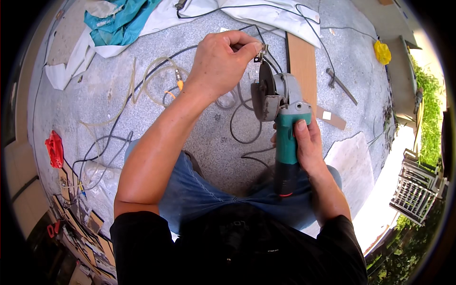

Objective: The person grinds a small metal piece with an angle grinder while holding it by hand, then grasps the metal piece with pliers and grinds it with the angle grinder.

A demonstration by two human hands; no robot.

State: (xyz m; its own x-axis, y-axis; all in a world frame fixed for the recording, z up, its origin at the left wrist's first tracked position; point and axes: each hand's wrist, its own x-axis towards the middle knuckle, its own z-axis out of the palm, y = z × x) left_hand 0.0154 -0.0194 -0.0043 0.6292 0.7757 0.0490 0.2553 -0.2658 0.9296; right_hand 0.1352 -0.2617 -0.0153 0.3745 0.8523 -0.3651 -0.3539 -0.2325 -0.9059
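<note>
My right hand (308, 140) is wrapped round the green and black body of an angle grinder (286, 142), thumb on top. The grinder's grey metal head points away from me, with a dark disc (267, 78) and a worn guard (270, 108) on its left side. Above the disc, my left hand (223, 59) pinches a small metal piece (260, 54) between thumb and finger. That piece is right at the disc's far edge; whether they touch I cannot tell. Its exact kind is too small to make out.
Cables and a clear hose (133, 80) loop over the grey floor. A brown plank (302, 61) lies behind the grinder, a hammer (342, 86) to its right. White sheeting with teal cloth (118, 23) is at the far left, a yellow bag (382, 52) far right, a red bag (54, 149) left.
</note>
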